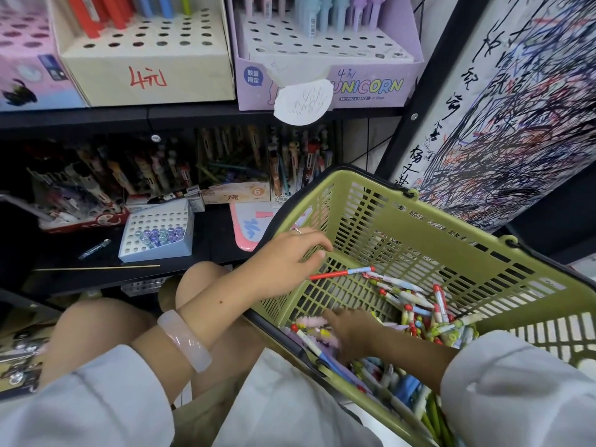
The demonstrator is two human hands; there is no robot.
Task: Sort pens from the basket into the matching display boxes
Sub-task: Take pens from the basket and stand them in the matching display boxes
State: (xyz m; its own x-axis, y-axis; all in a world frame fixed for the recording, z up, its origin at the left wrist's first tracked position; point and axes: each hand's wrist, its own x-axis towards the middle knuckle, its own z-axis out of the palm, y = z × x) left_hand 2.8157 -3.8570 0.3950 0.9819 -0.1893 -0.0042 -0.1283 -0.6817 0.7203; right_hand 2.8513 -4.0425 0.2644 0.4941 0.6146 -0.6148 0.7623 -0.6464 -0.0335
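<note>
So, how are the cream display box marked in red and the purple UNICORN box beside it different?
The cream box has a plain front with red handwriting; the purple UNICORN box has a printed colourful name. The cream box holds red, blue and green pens; the purple box holds pastel pink, blue and lilac ones. A scribbled white paper hangs on the purple box; none on the cream one. Both sit on the upper shelf with many free holes.
</note>
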